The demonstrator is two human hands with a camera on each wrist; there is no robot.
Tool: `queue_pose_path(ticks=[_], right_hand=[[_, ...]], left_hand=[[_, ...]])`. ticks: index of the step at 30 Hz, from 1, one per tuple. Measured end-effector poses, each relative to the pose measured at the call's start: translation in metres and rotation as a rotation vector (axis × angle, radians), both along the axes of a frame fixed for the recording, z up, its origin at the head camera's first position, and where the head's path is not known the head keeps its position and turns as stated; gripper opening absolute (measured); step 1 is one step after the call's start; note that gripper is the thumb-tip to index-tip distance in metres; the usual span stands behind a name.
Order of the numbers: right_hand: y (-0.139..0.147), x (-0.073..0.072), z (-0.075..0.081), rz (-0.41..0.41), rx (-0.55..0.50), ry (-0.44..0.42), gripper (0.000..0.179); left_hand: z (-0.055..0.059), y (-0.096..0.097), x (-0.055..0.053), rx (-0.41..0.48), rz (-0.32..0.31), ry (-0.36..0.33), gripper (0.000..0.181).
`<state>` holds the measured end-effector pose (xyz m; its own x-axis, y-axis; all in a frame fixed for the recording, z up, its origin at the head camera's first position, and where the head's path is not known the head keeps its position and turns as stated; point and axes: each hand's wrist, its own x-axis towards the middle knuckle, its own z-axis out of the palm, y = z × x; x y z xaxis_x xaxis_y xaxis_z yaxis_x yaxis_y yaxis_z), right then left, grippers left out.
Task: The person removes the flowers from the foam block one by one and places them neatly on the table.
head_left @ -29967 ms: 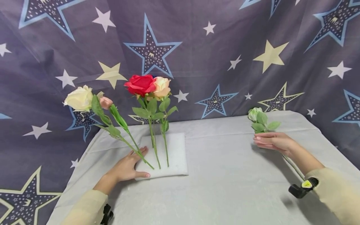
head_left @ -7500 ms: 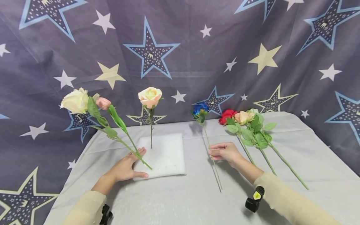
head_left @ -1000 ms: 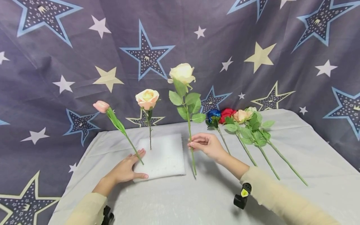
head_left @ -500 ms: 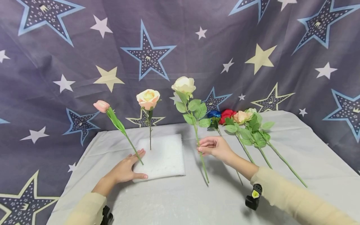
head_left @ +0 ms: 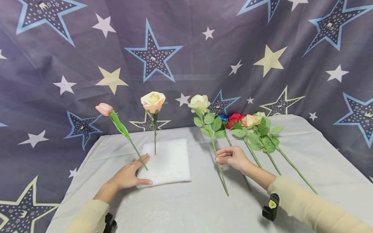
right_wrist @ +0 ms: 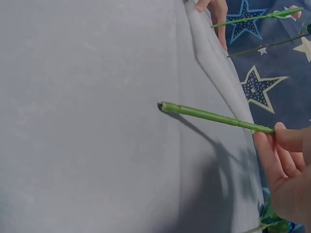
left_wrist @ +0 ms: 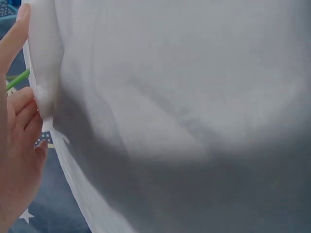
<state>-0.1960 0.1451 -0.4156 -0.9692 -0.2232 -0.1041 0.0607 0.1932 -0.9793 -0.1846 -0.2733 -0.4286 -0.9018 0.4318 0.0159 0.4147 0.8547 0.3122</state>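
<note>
My right hand point(head_left: 234, 159) pinches the green stem of a cream-white rose point(head_left: 199, 103) between thumb and fingers. The rose leans up and to the left, its cut stem end point(right_wrist: 167, 107) low over the cloth in the right wrist view. On the left, my left hand point(head_left: 128, 174) rests with spread fingers on the left side of a white foam block point(head_left: 172, 165). Two flowers stand in that block: a pink tulip point(head_left: 104, 109) tilted left, its stem by my left fingers, and an upright peach-pink rose point(head_left: 152, 102).
Right of the held rose, a blue rose point(head_left: 222, 117), a red rose point(head_left: 234, 120), a peach rose point(head_left: 250, 121) and a pale green rose point(head_left: 260, 114) lie side by side on the grey-white cloth point(head_left: 180, 210). A star-patterned curtain point(head_left: 192, 48) hangs behind the table.
Red, peach and blue roses went from the foam to the cloth beside the green one. The cream-white rose also left the foam; in the last second it moved right and lower. Left hand stayed put.
</note>
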Motion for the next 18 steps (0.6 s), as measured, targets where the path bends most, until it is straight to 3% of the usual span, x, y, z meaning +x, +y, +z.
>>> queue_pose_path(ticks=[18], right_hand=[[0.016, -0.003, -0.018, -0.061, 0.03, -0.217, 0.037]], left_hand=[[0.006, -0.005, -0.002, -0.051, -0.014, 0.022, 0.105]])
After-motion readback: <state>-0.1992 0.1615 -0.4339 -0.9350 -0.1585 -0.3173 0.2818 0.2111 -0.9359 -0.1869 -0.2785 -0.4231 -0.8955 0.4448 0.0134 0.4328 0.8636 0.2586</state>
